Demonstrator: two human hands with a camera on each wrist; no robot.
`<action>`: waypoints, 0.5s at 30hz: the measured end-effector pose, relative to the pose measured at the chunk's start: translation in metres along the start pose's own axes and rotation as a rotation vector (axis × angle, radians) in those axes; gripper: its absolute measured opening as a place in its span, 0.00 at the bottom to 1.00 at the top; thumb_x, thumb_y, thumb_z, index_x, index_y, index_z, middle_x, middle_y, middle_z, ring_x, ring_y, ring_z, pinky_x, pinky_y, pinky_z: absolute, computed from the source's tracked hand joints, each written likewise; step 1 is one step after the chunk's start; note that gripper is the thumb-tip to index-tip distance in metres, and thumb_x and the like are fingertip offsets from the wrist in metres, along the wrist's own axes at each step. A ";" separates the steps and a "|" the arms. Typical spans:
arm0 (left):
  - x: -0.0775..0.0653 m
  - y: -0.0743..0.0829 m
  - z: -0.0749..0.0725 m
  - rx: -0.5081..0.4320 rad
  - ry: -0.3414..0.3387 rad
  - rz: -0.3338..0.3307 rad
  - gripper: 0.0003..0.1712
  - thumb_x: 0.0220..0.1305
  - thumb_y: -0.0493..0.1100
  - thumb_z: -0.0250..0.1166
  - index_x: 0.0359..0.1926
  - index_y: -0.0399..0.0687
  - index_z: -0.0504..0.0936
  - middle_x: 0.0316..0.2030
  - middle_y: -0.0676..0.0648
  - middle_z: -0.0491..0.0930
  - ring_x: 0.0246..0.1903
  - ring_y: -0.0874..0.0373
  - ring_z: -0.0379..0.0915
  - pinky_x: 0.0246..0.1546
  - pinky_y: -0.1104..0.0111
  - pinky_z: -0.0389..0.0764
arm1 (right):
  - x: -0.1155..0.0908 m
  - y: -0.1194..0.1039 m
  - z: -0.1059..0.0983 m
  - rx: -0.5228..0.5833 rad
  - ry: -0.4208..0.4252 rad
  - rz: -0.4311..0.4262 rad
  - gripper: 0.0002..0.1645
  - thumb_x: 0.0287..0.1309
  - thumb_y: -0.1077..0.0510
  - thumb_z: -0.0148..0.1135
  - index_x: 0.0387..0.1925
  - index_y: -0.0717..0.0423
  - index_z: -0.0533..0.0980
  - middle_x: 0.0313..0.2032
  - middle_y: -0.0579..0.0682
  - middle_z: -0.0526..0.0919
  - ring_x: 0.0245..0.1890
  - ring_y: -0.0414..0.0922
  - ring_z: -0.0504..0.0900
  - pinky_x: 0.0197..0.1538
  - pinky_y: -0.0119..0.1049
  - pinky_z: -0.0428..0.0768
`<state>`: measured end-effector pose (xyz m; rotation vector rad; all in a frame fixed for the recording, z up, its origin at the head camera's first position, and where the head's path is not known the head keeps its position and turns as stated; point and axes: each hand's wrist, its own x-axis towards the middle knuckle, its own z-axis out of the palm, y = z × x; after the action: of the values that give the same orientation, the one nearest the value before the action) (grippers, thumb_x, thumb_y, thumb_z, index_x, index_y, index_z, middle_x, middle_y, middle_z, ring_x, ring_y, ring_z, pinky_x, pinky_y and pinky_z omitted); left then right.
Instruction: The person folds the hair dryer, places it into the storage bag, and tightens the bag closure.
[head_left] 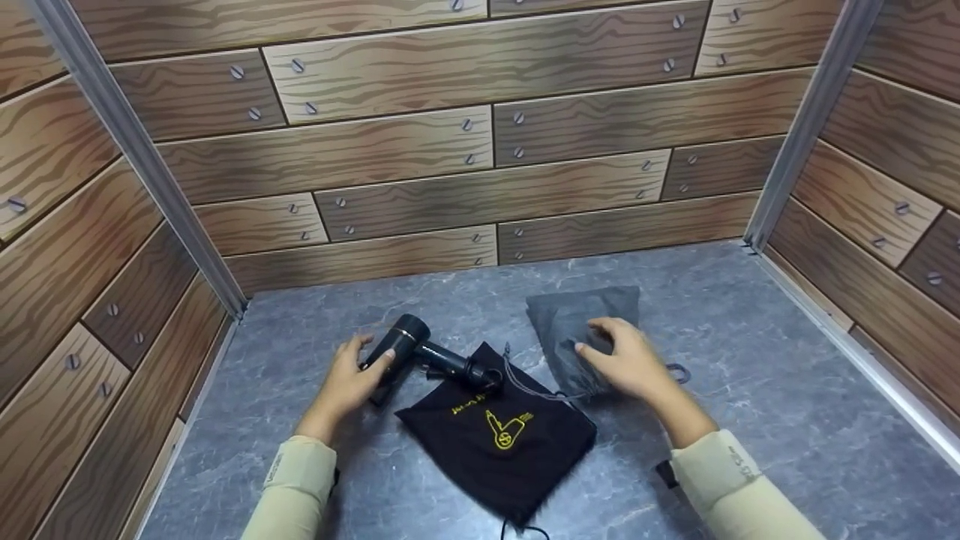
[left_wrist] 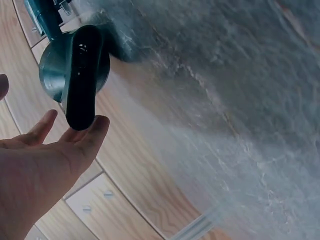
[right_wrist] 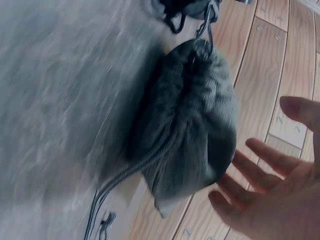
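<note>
A dark hair dryer (head_left: 399, 343) lies at the left, its handle resting across the corner of a black drawstring pouch (head_left: 480, 442). My left hand (head_left: 351, 379) is spread around the dryer's barrel, thumb on one side and fingers on the other. In the left wrist view the fingertips are at the dryer's flat nozzle (left_wrist: 82, 80), with the thumb held apart. A bulging grey drawstring bag (head_left: 555, 319) sits at the right; what it contains is hidden. My right hand (head_left: 630, 360) is over its near side, fingers loosely bent. The right wrist view shows fingertips beside the bag (right_wrist: 195, 120), not gripping it.
The grey bag's cord (head_left: 525, 384) trails over the black pouch, which has a yellow hair dryer print. Another cord loop (head_left: 679, 373) sticks out to the right. Wood-patterned panels (head_left: 390, 172) wall in the grey marbled table (head_left: 787, 420) at the back and sides.
</note>
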<state>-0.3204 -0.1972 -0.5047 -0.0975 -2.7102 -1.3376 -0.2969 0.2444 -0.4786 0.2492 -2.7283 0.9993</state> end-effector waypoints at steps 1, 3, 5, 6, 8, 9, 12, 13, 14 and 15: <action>0.000 -0.001 0.001 -0.002 -0.005 -0.010 0.36 0.75 0.53 0.65 0.74 0.37 0.71 0.70 0.26 0.69 0.71 0.31 0.66 0.74 0.40 0.65 | 0.001 -0.002 0.003 -0.019 0.012 0.007 0.31 0.68 0.48 0.68 0.64 0.64 0.78 0.62 0.65 0.82 0.65 0.66 0.78 0.70 0.65 0.71; -0.001 -0.002 0.001 -0.004 -0.008 -0.021 0.36 0.75 0.53 0.65 0.74 0.36 0.70 0.71 0.25 0.68 0.71 0.30 0.66 0.74 0.40 0.65 | 0.004 -0.006 0.008 -0.046 0.027 0.017 0.30 0.68 0.48 0.68 0.63 0.62 0.80 0.60 0.62 0.84 0.65 0.65 0.78 0.69 0.66 0.71; -0.001 -0.003 0.002 -0.004 -0.009 -0.029 0.36 0.75 0.53 0.65 0.74 0.36 0.70 0.70 0.25 0.68 0.71 0.30 0.67 0.74 0.39 0.65 | 0.006 -0.011 0.014 -0.056 0.034 0.014 0.29 0.67 0.47 0.69 0.62 0.61 0.81 0.60 0.61 0.84 0.65 0.64 0.78 0.69 0.67 0.70; -0.001 -0.004 0.003 -0.004 -0.009 -0.032 0.37 0.75 0.53 0.65 0.74 0.36 0.70 0.70 0.25 0.68 0.70 0.30 0.67 0.74 0.39 0.66 | 0.008 -0.013 0.017 -0.052 0.031 0.008 0.29 0.67 0.47 0.69 0.62 0.61 0.81 0.61 0.61 0.84 0.66 0.65 0.78 0.70 0.67 0.69; -0.001 -0.006 0.004 -0.001 -0.008 -0.033 0.36 0.75 0.53 0.65 0.73 0.35 0.70 0.69 0.24 0.69 0.69 0.30 0.69 0.73 0.39 0.67 | 0.010 -0.019 0.022 -0.035 0.018 -0.004 0.29 0.67 0.48 0.69 0.62 0.62 0.81 0.61 0.61 0.84 0.66 0.64 0.78 0.71 0.66 0.68; -0.001 -0.006 0.004 0.003 -0.009 -0.036 0.36 0.75 0.53 0.65 0.73 0.35 0.70 0.68 0.24 0.70 0.68 0.30 0.69 0.72 0.39 0.67 | 0.011 -0.022 0.025 -0.023 0.010 -0.004 0.30 0.66 0.48 0.69 0.62 0.62 0.80 0.62 0.61 0.84 0.66 0.64 0.77 0.72 0.65 0.68; 0.000 -0.009 0.006 0.011 -0.012 -0.041 0.36 0.74 0.53 0.65 0.72 0.34 0.71 0.65 0.25 0.72 0.66 0.32 0.71 0.71 0.41 0.69 | 0.015 -0.031 0.037 0.010 -0.017 -0.005 0.31 0.66 0.48 0.70 0.63 0.62 0.80 0.63 0.62 0.83 0.67 0.64 0.77 0.73 0.64 0.68; 0.001 -0.009 0.007 0.013 -0.012 -0.040 0.36 0.74 0.52 0.65 0.71 0.33 0.72 0.64 0.26 0.74 0.65 0.33 0.72 0.70 0.42 0.70 | 0.016 -0.035 0.042 0.016 -0.026 -0.003 0.31 0.66 0.48 0.70 0.63 0.62 0.80 0.63 0.62 0.83 0.67 0.64 0.77 0.74 0.64 0.68; 0.001 -0.010 0.007 0.013 -0.013 -0.040 0.35 0.74 0.52 0.65 0.71 0.32 0.72 0.63 0.27 0.75 0.64 0.34 0.73 0.69 0.43 0.70 | 0.017 -0.039 0.047 0.019 -0.035 -0.004 0.31 0.65 0.48 0.70 0.63 0.61 0.80 0.63 0.62 0.83 0.67 0.64 0.77 0.74 0.64 0.68; 0.002 -0.011 0.008 0.011 -0.012 -0.041 0.35 0.74 0.52 0.66 0.70 0.32 0.72 0.62 0.28 0.76 0.63 0.35 0.73 0.69 0.43 0.71 | 0.019 -0.042 0.052 0.018 -0.043 -0.010 0.31 0.65 0.48 0.70 0.63 0.61 0.80 0.63 0.62 0.83 0.67 0.64 0.78 0.73 0.64 0.68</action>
<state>-0.3237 -0.1973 -0.5178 -0.0500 -2.7436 -1.3371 -0.3130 0.1772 -0.4864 0.2906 -2.7546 1.0282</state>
